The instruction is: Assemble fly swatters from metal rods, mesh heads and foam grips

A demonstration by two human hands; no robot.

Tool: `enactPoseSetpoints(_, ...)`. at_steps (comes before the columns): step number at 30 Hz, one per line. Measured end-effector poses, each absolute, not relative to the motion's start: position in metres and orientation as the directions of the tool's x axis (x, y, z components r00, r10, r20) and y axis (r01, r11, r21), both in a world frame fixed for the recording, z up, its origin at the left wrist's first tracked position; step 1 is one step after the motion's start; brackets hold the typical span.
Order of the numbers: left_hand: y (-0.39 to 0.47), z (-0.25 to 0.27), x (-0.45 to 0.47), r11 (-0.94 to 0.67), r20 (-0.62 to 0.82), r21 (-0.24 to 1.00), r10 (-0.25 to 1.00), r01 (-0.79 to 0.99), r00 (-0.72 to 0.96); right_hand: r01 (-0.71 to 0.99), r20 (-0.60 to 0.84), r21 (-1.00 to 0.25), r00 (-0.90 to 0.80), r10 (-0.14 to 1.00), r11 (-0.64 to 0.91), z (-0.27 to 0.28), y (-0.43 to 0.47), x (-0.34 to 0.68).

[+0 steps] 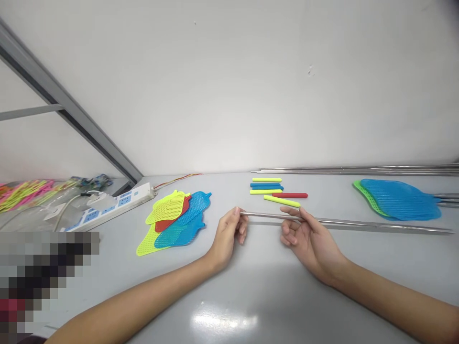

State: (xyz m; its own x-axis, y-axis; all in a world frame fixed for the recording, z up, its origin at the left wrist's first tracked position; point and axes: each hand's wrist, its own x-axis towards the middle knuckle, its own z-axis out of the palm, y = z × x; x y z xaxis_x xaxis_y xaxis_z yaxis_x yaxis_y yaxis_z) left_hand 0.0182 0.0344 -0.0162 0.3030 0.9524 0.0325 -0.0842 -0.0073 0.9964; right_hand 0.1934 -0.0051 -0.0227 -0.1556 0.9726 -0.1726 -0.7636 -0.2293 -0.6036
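A pale wall (229, 91) rises behind the grey desk (272, 282), with a slanting metal frame (77, 112) at its left. Along the foot of the wall, on the right, lies a bundle of long metal rods (358, 170). One thin steel rod (358, 224) runs nearly level above the near part of the desk, between the two hands and well out to the right. The person's left hand (229, 234) has its grip clamped on the rod's left end, thumb on top and fingers curled beneath. The right hand (304, 239) has its grip closed around the rod farther along, which passes between thumb and forefinger; how tightly it presses, I cannot tell. Right of that hand lies a stack of mesh swatter heads (399, 198), blue over green, with metal shafts (450, 200) at their right end. At the left, just beyond the left hand, yellow, red and blue mesh paddles (167, 210) overlap in a loose pile. Behind them sits a white power strip (125, 199), near pink and yellow sticks (30, 193). Smallest are six slim plastic tubes (289, 195), three yellow, two blue and one red, lying beyond the rod.
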Motion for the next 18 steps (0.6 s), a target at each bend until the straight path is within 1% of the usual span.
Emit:
enactPoseSetpoints(2, 0.035, -0.016, 0.018, -0.009, 0.049, 0.991, 0.953, -0.133, 0.3, -0.743, -0.164, -0.624, -0.179, 0.97, -0.243, -0.022, -0.006, 0.193)
enactPoseSetpoints(4, 0.034, -0.014, 0.017, -0.015, 0.062, 0.99, 0.94, -0.142, 0.335, -0.717, -0.162, -0.649, -0.198, 0.967, -0.255, -0.021, -0.006, 0.193)
enactPoseSetpoints(9, 0.027, -0.009, 0.015, -0.101, 0.088, 0.995, 0.853, -0.002, 0.514, -0.649, -0.171, -0.7, -0.252, 0.952, -0.298, -0.015, -0.008, 0.192)
enactPoseSetpoints(12, 0.022, -0.007, 0.015, -0.147, 0.08, 0.987, 0.801, 0.065, 0.593, -0.602, -0.163, -0.733, -0.296, 0.941, -0.316, -0.012, -0.009, 0.191)
enactPoseSetpoints(15, 0.02, -0.007, 0.016, -0.17, 0.095, 0.983, 0.779, 0.063, 0.62, -0.585, -0.165, -0.742, -0.314, 0.935, -0.328, -0.012, -0.009, 0.191)
enactPoseSetpoints(18, 0.021, -0.007, 0.017, -0.171, 0.113, 0.984, 0.784, 0.038, 0.611, -0.603, -0.161, -0.726, -0.318, 0.934, -0.331, -0.012, -0.009, 0.191)
